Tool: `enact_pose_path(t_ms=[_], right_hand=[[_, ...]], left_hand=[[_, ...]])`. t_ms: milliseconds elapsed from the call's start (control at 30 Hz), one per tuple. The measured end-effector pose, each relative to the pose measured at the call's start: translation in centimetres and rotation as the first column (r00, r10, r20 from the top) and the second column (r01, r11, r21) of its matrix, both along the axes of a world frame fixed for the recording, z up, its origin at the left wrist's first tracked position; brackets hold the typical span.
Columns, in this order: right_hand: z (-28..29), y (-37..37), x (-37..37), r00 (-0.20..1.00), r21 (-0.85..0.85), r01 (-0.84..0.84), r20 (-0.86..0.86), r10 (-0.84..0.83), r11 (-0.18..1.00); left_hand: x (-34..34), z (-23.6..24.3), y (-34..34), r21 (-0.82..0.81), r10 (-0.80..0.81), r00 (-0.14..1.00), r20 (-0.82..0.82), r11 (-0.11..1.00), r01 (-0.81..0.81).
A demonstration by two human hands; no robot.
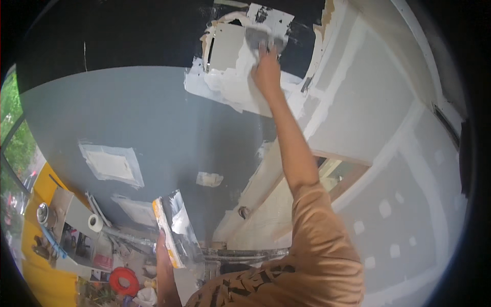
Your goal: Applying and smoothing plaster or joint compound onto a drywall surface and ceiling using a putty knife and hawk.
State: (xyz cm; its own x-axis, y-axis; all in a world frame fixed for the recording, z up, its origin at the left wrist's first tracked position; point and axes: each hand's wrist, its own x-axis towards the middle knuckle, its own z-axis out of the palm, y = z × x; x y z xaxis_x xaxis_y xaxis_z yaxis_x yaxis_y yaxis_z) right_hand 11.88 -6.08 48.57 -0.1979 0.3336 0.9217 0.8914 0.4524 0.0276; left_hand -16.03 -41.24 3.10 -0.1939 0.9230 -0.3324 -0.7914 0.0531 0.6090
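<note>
Clasping a tray (180,225) is the left hand (162,247); the right hand (267,70) (at the wall (133,112)) grips a putty knife (254,38).

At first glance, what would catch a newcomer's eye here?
High up, the right hand holds a wide grey scraper against the white patch on the black wall area. Lower down, the left hand holds a flat plate smeared white. A bright red ring stands out at lower left.

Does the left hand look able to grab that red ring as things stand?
Probably not: the left hand holds a white-smeared flat tool, which likely keeps it from grasping the red ring.
</note>
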Motion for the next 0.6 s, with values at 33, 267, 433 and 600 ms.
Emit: enact_pose_path(t_ms=[33,267,433,600], right_hand=[[-2.0,0.3,0.5,1.0,-0.014,0.011,-0.005,-0.012,1.0],[-9.8,-5.7,0.9,0.998,-0.206,-0.041,-0.049,0.032,0.978],[-14.2,-17.8,2.3,0.965,-0.361,-0.25,-0.013,0.263,0.899],[-25.1,-35.2,-2.4,0.652,-0.644,-0.594,-0.035,0.757,0.482]], left_hand=[[0.1,-0.2,0.5,0.022,-0.005,1.0,0.005,1.0,0.005],[0.1,2.3,0.5,0.057,-0.118,0.993,0.023,0.992,0.116],[0.0,2.0,1.2,0.251,-0.24,0.97,0.032,0.942,0.225],[0.8,4.2,-0.5,0.368,-0.312,0.948,0.064,0.89,0.268]])
